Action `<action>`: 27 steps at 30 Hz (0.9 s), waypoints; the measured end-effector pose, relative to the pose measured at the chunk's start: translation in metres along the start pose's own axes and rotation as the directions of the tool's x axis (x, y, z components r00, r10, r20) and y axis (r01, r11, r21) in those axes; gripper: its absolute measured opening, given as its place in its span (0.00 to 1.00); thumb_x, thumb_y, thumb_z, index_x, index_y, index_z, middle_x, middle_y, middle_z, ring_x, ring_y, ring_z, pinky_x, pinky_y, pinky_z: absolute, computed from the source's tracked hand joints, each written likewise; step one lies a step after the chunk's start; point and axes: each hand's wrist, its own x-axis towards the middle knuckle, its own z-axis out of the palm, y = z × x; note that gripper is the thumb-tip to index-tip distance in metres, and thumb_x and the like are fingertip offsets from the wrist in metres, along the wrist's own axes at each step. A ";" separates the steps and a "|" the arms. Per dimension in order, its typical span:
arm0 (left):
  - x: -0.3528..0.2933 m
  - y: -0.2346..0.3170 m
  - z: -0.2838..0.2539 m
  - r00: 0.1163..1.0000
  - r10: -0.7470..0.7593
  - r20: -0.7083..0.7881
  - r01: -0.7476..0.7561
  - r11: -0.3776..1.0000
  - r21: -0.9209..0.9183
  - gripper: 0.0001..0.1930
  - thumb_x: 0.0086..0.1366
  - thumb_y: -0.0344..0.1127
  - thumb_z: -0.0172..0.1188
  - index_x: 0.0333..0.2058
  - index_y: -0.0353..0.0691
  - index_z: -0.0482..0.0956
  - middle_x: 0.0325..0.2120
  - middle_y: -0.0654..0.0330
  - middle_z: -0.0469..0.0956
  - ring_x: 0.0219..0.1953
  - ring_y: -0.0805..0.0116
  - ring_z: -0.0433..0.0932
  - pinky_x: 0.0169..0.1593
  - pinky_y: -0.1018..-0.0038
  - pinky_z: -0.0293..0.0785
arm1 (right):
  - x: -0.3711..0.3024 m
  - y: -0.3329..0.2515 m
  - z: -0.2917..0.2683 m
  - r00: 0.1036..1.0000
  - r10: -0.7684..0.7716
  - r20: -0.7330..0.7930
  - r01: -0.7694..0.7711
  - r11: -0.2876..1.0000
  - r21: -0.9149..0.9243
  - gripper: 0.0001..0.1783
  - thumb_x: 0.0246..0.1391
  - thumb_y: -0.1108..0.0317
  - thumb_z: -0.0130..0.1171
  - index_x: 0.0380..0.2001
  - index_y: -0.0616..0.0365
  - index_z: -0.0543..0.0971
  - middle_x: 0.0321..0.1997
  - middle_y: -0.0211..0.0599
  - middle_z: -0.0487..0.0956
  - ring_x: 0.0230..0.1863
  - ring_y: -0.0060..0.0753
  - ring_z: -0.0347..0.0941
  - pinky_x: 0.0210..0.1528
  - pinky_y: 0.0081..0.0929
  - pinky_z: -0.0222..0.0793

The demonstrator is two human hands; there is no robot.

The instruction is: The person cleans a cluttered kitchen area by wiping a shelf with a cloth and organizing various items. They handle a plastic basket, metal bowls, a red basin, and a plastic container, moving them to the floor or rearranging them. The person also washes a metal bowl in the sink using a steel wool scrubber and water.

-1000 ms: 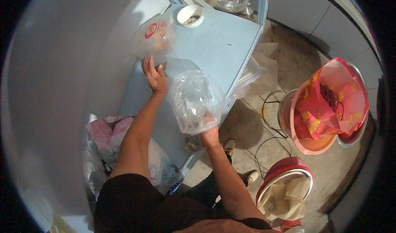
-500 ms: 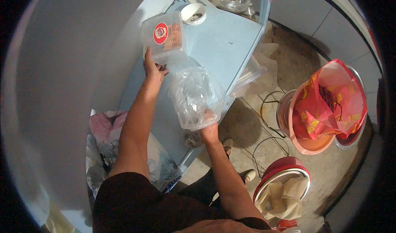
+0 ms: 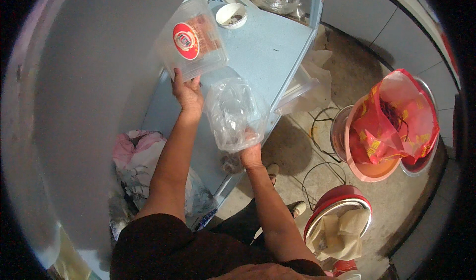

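A clear plastic box [image 3: 210, 52] with a red oval label is tilted in my left hand [image 3: 188, 92]. The fingers grip its near edge, thumb and fingertips on either side of the corner. My right hand [image 3: 251, 156] is closed on the lower end of a crumpled clear plastic bag [image 3: 232, 114], its fingers partly showing through the film. Bag and box are apart, both over the light blue tabletop [image 3: 270, 47]. Under the bag's lower end, beside my right wrist, lies a small dark bundle [image 3: 231, 163] that I cannot make out.
A white bowl [image 3: 231, 16] with dark bits stands at the table's far end. Filled bags [image 3: 196, 188] lie by my left forearm. On the floor to the right are an orange basin [image 3: 372, 172] with a red bag [image 3: 384, 146], and a red basin [image 3: 342, 195]. A grey wall rises at left.
My left hand has lifted the plastic box nearer and tilted it, its labelled face turning toward me. The right hand and the bag have hardly moved.
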 end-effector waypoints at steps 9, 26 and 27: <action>-0.010 0.019 0.019 0.979 -0.110 0.174 0.126 0.988 -0.084 0.30 0.62 0.49 0.54 0.58 0.40 0.60 0.56 0.56 0.65 0.59 0.57 0.63 0.61 0.53 0.57 | -0.007 0.005 -0.024 0.982 0.188 0.031 -0.189 0.934 0.303 0.18 0.51 0.66 0.58 0.46 0.61 0.73 0.46 0.43 0.75 0.43 0.40 0.72 0.46 0.34 0.67; -0.126 -0.029 0.048 0.352 -0.776 0.524 0.921 0.387 -0.044 0.28 0.61 0.50 0.53 0.56 0.43 0.66 0.56 0.57 0.65 0.54 0.53 0.66 0.57 0.56 0.61 | -0.083 -0.069 -0.203 0.661 0.729 -0.175 -0.294 0.467 0.834 0.26 0.53 0.55 0.58 0.46 0.65 0.71 0.42 0.38 0.74 0.38 0.31 0.70 0.40 0.26 0.66; -0.126 -0.051 0.028 0.332 -0.768 0.548 0.916 0.401 0.007 0.27 0.61 0.50 0.53 0.56 0.43 0.67 0.54 0.58 0.68 0.53 0.57 0.68 0.57 0.59 0.63 | -0.088 -0.070 -0.206 0.667 0.722 -0.186 -0.330 0.509 0.795 0.26 0.53 0.55 0.58 0.47 0.65 0.71 0.43 0.38 0.74 0.40 0.32 0.71 0.43 0.27 0.67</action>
